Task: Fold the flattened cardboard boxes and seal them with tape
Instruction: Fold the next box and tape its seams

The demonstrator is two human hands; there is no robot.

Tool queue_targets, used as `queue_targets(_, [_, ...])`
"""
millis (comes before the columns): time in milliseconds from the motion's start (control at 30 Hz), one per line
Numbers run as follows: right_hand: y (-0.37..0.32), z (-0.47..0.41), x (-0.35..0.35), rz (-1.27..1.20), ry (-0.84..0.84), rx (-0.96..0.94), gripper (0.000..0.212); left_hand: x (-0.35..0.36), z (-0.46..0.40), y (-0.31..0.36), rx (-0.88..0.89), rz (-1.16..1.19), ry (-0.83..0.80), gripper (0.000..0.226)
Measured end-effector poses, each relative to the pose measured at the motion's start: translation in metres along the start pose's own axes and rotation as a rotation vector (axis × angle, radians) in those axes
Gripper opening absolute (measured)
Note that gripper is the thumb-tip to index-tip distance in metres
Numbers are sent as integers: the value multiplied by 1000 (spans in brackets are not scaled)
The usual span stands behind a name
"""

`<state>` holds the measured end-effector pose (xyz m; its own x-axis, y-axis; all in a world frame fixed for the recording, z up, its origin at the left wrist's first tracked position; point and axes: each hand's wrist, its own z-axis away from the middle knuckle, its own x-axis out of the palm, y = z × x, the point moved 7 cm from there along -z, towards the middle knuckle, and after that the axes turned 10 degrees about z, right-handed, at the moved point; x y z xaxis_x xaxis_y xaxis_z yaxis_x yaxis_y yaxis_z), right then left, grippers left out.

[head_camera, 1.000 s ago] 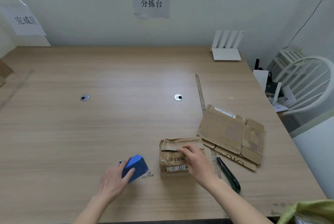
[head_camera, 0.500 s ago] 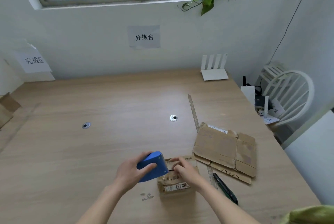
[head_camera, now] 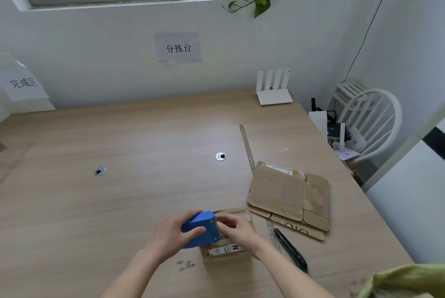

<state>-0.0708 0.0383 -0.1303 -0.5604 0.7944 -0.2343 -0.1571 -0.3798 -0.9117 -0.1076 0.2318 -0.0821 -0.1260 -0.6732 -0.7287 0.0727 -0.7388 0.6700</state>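
A small folded cardboard box (head_camera: 226,248) sits near the table's front edge, its printed flap sticking out behind my hands. My left hand (head_camera: 172,232) grips a blue tape dispenser (head_camera: 201,228) held over the box's left top. My right hand (head_camera: 237,228) rests on the box top with its fingertips pinched at the dispenser's front edge; whether they hold tape I cannot tell. A stack of flattened cardboard boxes (head_camera: 290,198) lies to the right.
A dark green utility knife (head_camera: 292,252) and a long metal ruler (head_camera: 249,153) lie right of the box. A white router (head_camera: 274,94) stands at the table's back. A white chair (head_camera: 368,124) is beyond the right edge. Small paper scraps (head_camera: 185,266) lie in front.
My left hand lifted the blue dispenser from the table and brought it right, onto the box. My right hand shifted from the flap to the dispenser's front. My view tilted upward.
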Motion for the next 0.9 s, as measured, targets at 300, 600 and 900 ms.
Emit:
queue_targets(300, [10, -8, 4, 10, -45, -23, 28, 7, -3, -4, 73, -105, -67, 54])
queue_targets(600, [17, -11, 4, -44, -11, 13, 14, -2, -1, -6, 204, -242, -43, 55])
queue_targets(900, [10, -9, 1, -29, -6, -21, 32, 7, -2, -18, 287, -343, -39, 52])
